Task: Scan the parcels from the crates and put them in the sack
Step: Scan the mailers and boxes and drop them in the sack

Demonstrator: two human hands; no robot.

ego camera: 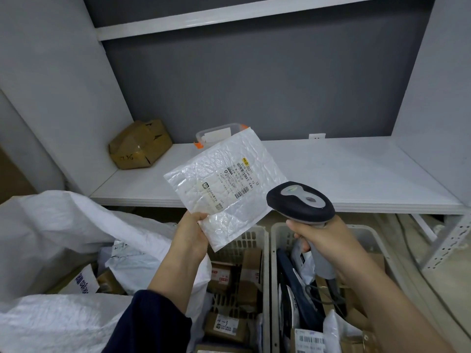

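While the left grip (191, 235) pinches the white parcel (224, 179) by its lower-left corner at frame centre, the right grip (326, 240) clamps the scanner (300, 202) just right of it, perhaps touching its edge.

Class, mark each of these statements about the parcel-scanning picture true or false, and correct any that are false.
1. The left hand holds a white bubble mailer by a corner. True.
2. The right hand holds a tape roll. False: its grip is round a barcode scanner.
3. A cardboard box sits on the white shelf. True.
4. The crate under the scanner is empty. False: it holds parcels.
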